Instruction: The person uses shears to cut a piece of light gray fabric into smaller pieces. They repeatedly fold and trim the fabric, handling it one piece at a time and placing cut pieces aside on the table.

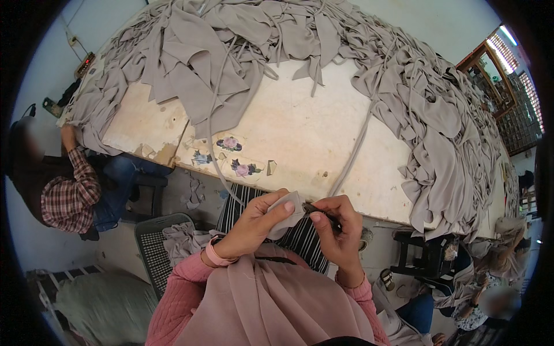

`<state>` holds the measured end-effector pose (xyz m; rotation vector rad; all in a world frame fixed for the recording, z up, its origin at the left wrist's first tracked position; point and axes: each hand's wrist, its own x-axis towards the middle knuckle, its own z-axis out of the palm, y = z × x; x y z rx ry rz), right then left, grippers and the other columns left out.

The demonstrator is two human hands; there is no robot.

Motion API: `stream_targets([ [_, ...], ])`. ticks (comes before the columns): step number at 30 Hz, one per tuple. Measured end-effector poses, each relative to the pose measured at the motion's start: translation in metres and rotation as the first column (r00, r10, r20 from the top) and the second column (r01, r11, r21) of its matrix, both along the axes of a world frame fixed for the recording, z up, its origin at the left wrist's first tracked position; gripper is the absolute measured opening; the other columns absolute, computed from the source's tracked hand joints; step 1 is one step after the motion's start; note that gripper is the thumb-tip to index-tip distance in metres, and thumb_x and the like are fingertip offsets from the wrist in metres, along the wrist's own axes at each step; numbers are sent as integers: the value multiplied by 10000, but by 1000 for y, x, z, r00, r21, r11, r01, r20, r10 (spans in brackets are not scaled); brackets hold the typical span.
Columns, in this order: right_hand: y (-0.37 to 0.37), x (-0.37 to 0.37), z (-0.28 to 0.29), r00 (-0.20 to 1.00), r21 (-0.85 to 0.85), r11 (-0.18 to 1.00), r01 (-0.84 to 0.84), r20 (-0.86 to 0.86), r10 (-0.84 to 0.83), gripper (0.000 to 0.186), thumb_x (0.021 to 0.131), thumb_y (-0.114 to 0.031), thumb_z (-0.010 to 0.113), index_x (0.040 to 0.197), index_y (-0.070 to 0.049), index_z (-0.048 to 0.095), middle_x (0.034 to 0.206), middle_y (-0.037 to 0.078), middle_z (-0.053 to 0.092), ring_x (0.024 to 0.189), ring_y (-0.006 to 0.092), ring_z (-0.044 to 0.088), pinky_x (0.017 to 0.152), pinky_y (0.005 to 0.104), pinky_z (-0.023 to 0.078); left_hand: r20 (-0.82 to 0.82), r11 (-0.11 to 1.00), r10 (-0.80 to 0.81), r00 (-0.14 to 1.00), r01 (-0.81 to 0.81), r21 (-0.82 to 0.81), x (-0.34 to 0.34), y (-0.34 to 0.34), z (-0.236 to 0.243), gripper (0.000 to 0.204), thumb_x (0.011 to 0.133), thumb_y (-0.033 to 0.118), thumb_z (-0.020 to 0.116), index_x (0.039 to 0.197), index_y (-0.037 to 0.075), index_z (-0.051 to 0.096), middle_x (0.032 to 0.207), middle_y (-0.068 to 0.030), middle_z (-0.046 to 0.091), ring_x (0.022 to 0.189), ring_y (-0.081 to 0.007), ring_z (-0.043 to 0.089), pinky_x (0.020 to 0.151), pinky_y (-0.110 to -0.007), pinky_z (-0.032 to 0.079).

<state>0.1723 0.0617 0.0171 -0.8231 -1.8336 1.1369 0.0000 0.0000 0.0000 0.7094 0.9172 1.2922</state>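
My left hand [254, 222] is closed on a folded piece of grey-beige fabric [295, 202], its thumb pressed on top. Closed around a small dark tool that looks like thread snips [310, 209], my right hand [339, 228] is just right of the fabric. The tool's tip meets or nearly meets the fabric edge; I cannot tell which. Long narrow strips of the same cloth, a left strip [214, 109] and a right strip [356, 151], run from the table down toward my hands.
A pale worn table [288, 127] with flower stickers carries a large heap of grey-beige cloth [438, 109]. A dark plastic basket [145, 245] with cloth stands at my left. One person [69, 196] sits at the left; others sit at the lower right by a black stool [424, 254].
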Motion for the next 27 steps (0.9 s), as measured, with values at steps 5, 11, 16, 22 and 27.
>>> stream_targets([
  [5,-1,8,7,998,-70,997,-16,64,21,135,867,-59,673,932,39,606,790,107,657,675,110,605,620,225,463,72,999,23,997,-20,-39,10,1,3,278,996,285,541,1057,30,633,862,63,558,772,0,468,647,-170,377],
  [11,17,6,3,946,-401,875,-272,-279,166,192,812,-34,737,963,23,632,855,79,656,705,65,576,642,211,438,-353,957,43,934,62,282,-11,4,9,162,918,216,663,954,62,696,843,10,595,740,-55,525,621,-191,399],
  [16,30,17,5,965,344,903,-256,34,261,229,676,-88,831,877,-84,721,627,-5,602,528,109,543,534,248,349,-595,616,675,437,111,780,-35,7,10,134,673,122,771,803,129,737,741,6,597,584,-133,536,499,-242,387],
  [22,17,8,14,992,305,944,-126,27,124,358,581,-100,823,928,-110,735,677,-27,657,484,120,545,495,273,309,-498,427,816,294,273,862,-41,4,10,243,581,114,761,817,166,741,726,49,603,529,-124,521,436,-256,356],
  [27,22,1,17,969,505,827,-249,120,218,354,626,-82,776,972,-92,702,724,-45,685,580,98,620,518,239,349,-487,409,824,288,292,865,-36,4,9,233,580,116,755,806,168,727,751,37,609,527,-128,523,426,-260,363],
])
